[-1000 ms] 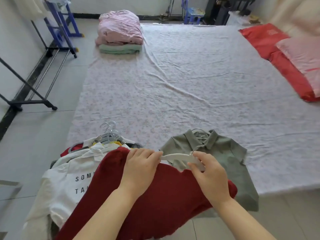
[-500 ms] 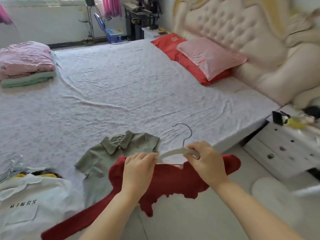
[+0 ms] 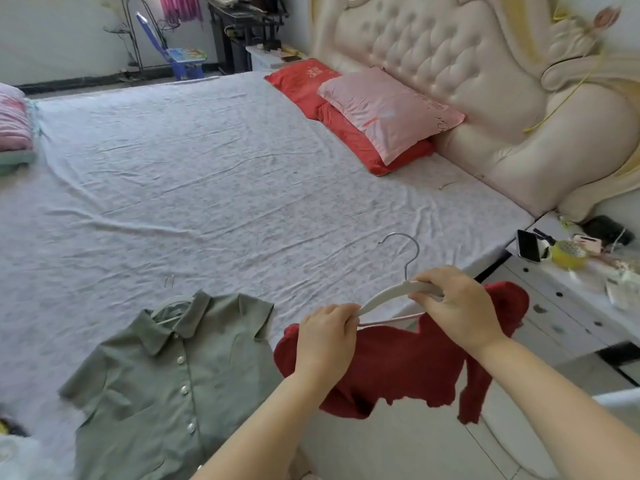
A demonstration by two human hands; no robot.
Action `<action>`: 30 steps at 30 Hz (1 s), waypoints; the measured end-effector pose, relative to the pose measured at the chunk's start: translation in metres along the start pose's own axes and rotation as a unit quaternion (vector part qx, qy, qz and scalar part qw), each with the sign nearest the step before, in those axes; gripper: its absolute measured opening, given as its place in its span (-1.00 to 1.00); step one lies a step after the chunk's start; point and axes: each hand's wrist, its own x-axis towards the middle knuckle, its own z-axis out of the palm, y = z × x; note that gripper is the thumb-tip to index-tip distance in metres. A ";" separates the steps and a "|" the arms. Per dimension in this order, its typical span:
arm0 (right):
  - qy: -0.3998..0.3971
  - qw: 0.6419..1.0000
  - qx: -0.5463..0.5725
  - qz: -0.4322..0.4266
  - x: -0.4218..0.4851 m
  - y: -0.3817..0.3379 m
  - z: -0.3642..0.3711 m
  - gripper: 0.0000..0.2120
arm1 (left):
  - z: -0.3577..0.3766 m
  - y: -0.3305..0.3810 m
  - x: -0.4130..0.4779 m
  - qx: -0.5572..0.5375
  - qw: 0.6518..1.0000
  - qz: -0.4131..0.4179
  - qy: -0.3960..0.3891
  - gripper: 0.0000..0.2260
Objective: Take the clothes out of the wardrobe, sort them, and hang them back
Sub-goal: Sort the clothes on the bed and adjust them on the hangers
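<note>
A dark red knit top (image 3: 398, 368) hangs from a white hanger (image 3: 388, 294) with a metal hook, held in the air over the bed's near right corner. My left hand (image 3: 325, 337) grips the hanger's left arm together with the red fabric. My right hand (image 3: 457, 306) grips the hanger's right arm near the hook. To the left, a grey-green button shirt (image 3: 169, 379) lies flat on the bed (image 3: 207, 188) with a hanger in its collar.
Red and pink pillows (image 3: 374, 109) lie by the padded headboard (image 3: 485, 81). A white nightstand (image 3: 571, 299) with small items stands at right. Folded pink bedding (image 3: 14, 123) sits at the far left edge. A blue chair (image 3: 183, 57) stands beyond the bed.
My view has swung right toward the headboard. Both hands carried the red top on its hanger to the right, off the pile of clothes, which has left the view.
</note>
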 end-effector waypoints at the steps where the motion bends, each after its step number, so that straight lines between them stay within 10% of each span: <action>1: -0.003 1.000 0.000 0.005 0.015 0.007 0.006 -0.88 | 0.005 -0.004 0.017 -0.001 1.000 -0.005 -0.005 -0.77; 25: -0.252 0.964 0.081 -0.018 0.328 0.067 0.254 -0.91 | 0.058 -0.175 0.274 0.070 0.967 -0.241 0.039 -0.79; 30: -0.322 0.946 0.018 -0.016 0.351 0.086 0.327 -0.58 | 0.078 -0.213 0.290 0.092 0.953 -0.282 0.064 -0.72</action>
